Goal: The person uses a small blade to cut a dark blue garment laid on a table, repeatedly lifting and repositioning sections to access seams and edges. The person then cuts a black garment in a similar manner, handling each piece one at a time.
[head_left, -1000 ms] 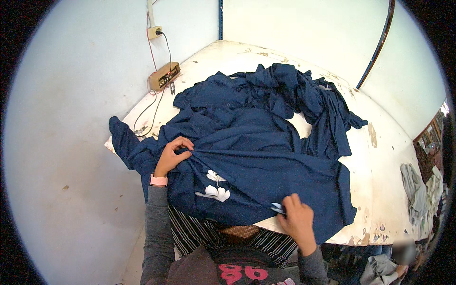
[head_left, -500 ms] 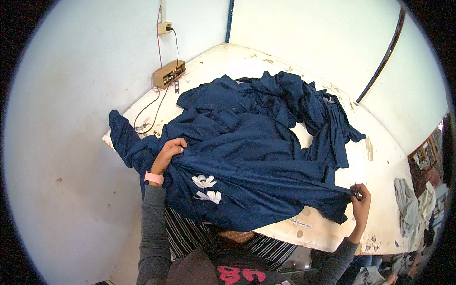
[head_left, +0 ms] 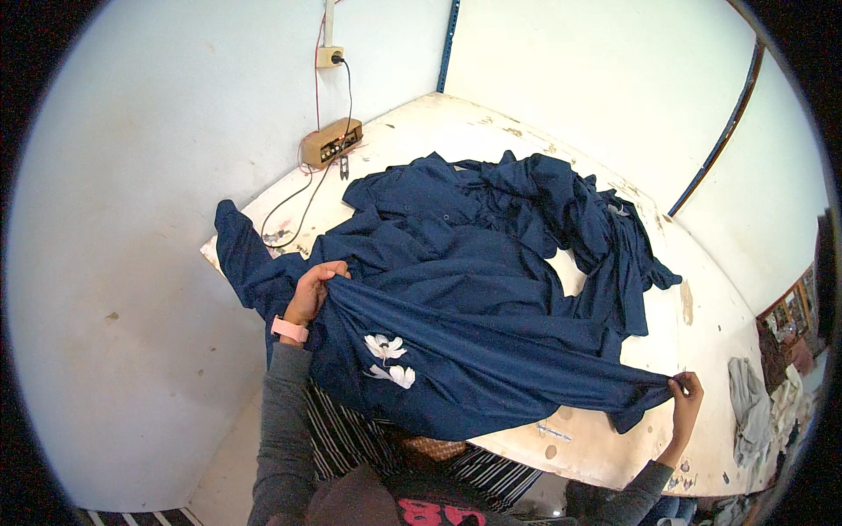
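Note:
A crumpled dark blue garment [head_left: 456,272], with buttons showing near its far side, spreads over a pale worn table. Two white flower patches [head_left: 386,348] sit on its near left part. My left hand [head_left: 309,291], with a pink watch band on the wrist, is closed on the cloth left of the flowers. At the right, my right hand [head_left: 687,399] pinches a corner of the same cloth. Between both hands the edge is stretched in long folds, and its lower part hangs over the table's near edge.
On the table [head_left: 412,118] at the far left are a brown box with cables [head_left: 331,142] and small thread snips [head_left: 344,167]. A wall socket [head_left: 331,58] is above. A pen-like item [head_left: 553,431] lies near the front edge. Grey cloth [head_left: 751,412] is at the right.
My right hand has moved slightly right, drawing the cloth between my hands tighter. My left hand keeps its hold. The whole view has shifted a little.

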Demonstrator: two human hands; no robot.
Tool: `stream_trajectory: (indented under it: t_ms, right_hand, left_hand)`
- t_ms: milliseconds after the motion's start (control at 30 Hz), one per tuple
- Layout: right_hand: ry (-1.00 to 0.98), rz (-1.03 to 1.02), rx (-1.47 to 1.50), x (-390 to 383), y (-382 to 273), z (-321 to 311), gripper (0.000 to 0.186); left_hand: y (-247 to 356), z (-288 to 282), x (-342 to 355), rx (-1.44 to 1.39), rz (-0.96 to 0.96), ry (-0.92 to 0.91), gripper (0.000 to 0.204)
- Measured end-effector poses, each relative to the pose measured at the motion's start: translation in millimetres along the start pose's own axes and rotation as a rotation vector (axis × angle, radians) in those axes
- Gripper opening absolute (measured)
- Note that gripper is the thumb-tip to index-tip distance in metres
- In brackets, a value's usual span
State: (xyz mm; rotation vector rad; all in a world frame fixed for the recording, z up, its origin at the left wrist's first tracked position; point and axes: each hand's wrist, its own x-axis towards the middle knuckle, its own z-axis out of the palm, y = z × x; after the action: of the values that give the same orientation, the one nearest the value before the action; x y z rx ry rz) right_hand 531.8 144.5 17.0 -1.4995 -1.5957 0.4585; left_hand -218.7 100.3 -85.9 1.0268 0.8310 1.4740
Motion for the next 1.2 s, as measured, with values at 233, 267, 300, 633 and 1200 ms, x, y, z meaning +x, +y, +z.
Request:
stream_trajectory:
  t_ms: [233, 267, 300, 633, 1200]
  right_hand:
    - [0.026, 0.098, 0.324, -5, 33, -9, 0.009]
    - [0.020, 0.100, 0.412, -7, 39, -13, 0.010]
    - [0.010, 0.101, 0.479, -8, 42, -13, 0.010]
    - [0.016, 0.145, 0.417, 3, -59, 62, 0.016]
    - [-0.499, -0.436, 0.621, -70, -249, 183, 0.009]
  left_hand:
    - [6, 21, -5, 0.087, 0.070, 0.279, 0.024]
    - [6, 14, -3, 0.038, 0.080, 0.231, 0.026]
    - [7, 5, -6, -0.006, 0.092, 0.191, 0.028]
    - [-21, -60, 10, -0.145, 0.361, 0.657, 0.030]
    - [9, 290, -72, 0.512, 0.240, -0.006, 0.019]
